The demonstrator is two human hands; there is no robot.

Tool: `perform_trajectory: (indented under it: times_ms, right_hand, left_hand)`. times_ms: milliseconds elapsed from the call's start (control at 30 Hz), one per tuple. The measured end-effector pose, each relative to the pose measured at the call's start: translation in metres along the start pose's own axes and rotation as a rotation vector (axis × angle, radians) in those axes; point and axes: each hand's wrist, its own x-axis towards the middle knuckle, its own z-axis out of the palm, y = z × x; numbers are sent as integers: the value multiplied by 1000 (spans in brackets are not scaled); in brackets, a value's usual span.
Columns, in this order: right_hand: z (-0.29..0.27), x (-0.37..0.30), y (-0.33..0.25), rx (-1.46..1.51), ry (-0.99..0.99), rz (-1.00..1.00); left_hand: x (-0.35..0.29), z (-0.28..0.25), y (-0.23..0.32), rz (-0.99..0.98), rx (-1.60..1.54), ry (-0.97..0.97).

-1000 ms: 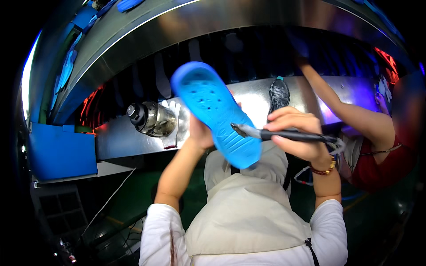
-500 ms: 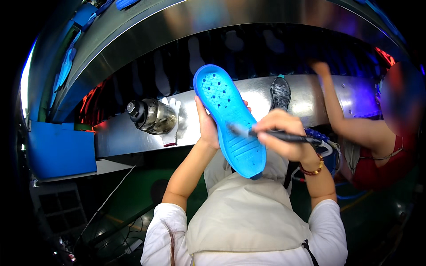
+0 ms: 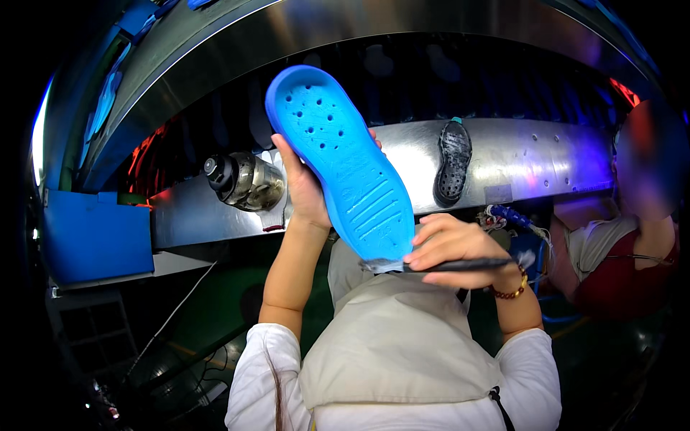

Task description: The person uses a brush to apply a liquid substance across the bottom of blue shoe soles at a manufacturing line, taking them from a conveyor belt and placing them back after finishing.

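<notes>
A bright blue shoe sole [image 3: 345, 158] with small holes at its far end and ridges at its near end is tilted up before me. My left hand [image 3: 307, 188] grips it from beneath, thumb along the left edge and fingertips showing at the right edge. In my right hand [image 3: 456, 248] is a dark-handled brush [image 3: 467, 266], held in a pinch. The brush's pale bristles [image 3: 384, 266] lie at the sole's near end, seemingly touching its rim.
A metal ledge [image 3: 532, 154] crosses ahead, carrying a black sole [image 3: 453, 164], a clear bottle with a dark lid [image 3: 248, 183] and a white glove [image 3: 274, 217] partly behind it. Several soles hang in the dark behind. A blue box [image 3: 97, 233] stands left; a co-worker [image 3: 611, 266] sits right.
The blue sole has moved up and left in my left hand. My right hand has brought the brush from the sole's middle to its near end. The co-worker's arm has drawn back.
</notes>
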Motion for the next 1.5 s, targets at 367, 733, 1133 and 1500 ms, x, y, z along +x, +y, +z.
perform_trajectory:
  times_ms: [367, 733, 1133, 1500]
  right_hand:
    - [36, 2, 6, 316, 635, 168]
    - [26, 18, -16, -104, 319, -12]
    - [0, 18, 1, -205, 199, -97]
    - [-9, 12, -6, -243, -155, -5]
  left_hand:
    - [-24, 29, -30, 66, -59, -32]
    - [-13, 13, -21, 12, -49, 67]
    - [-6, 9, -6, -139, -219, -38]
    - [-9, 23, 0, -633, 356, 136]
